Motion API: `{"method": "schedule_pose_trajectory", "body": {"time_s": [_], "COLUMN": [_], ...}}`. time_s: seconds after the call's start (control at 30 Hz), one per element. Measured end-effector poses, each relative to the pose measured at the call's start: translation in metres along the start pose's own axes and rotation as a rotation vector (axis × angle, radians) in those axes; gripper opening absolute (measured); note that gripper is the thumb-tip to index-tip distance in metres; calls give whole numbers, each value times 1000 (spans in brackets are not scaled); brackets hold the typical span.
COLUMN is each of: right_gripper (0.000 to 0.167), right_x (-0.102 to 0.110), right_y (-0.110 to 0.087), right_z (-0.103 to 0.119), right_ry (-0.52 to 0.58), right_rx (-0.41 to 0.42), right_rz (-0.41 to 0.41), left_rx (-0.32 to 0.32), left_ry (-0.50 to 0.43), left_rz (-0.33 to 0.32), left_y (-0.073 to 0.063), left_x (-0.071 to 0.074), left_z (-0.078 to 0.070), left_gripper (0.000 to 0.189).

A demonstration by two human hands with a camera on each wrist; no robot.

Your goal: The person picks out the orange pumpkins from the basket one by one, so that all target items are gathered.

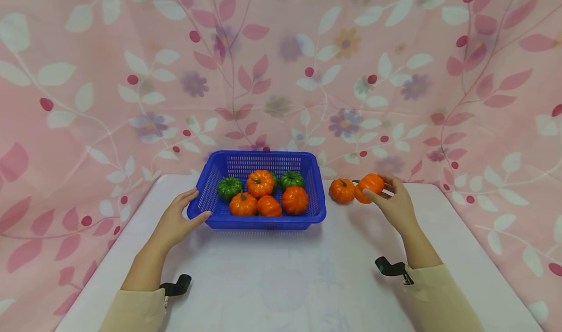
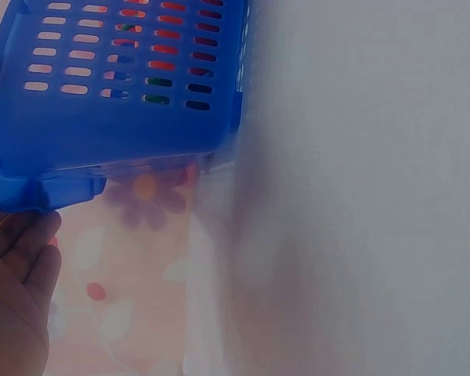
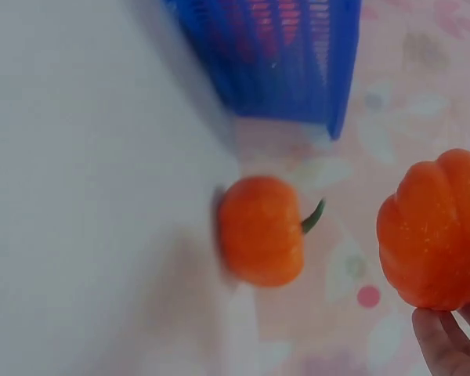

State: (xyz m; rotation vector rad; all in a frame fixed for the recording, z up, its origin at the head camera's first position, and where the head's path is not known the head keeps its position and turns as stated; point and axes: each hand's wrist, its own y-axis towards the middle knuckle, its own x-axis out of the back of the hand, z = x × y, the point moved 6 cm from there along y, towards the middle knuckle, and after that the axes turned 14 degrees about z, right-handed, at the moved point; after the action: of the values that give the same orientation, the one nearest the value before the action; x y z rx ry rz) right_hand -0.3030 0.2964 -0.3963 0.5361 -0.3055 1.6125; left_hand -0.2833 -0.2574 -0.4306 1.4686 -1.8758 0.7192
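My right hand (image 1: 398,206) pinches a small orange pumpkin (image 1: 370,187) between thumb and fingers, raised above the table in the right wrist view. Beside it, another orange pumpkin (image 1: 342,191) with a green stem rests on the table, right of the blue basket (image 1: 259,223). My left hand (image 1: 174,222) is at the basket's left end, its fairly straight fingers (image 2: 33,235) right at the rim and the thumb near the front corner. Inside the basket lie several orange pumpkins (image 1: 261,183) and green pumpkins (image 1: 230,189), one green one partly hidden behind an orange one.
A white-covered table (image 1: 281,273) carries the basket near its back edge. Directly behind hangs a pink floral cloth (image 1: 281,78). Black camera mounts, a left one (image 1: 177,285) and a right one (image 1: 390,267), stick inward from the sleeves.
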Motion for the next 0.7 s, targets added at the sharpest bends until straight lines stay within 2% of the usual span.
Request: {"method": "schedule_pose_trajectory", "body": {"time_s": [0.4,0.7], "right_gripper": [78,81], "right_x": [15,16], "right_y": [10,17], "right_z": [-52,-81], "right_ry": [5,67], "right_rx": [-106,-137], "right_rz": [-56,-69], "left_rx": [6,-5], "left_ry": [-6,-5], "left_rz": [5,1], "left_y": [-3,-2], "left_x": [2,2], "left_z": [-3,-4], "left_gripper": [88,89]}}
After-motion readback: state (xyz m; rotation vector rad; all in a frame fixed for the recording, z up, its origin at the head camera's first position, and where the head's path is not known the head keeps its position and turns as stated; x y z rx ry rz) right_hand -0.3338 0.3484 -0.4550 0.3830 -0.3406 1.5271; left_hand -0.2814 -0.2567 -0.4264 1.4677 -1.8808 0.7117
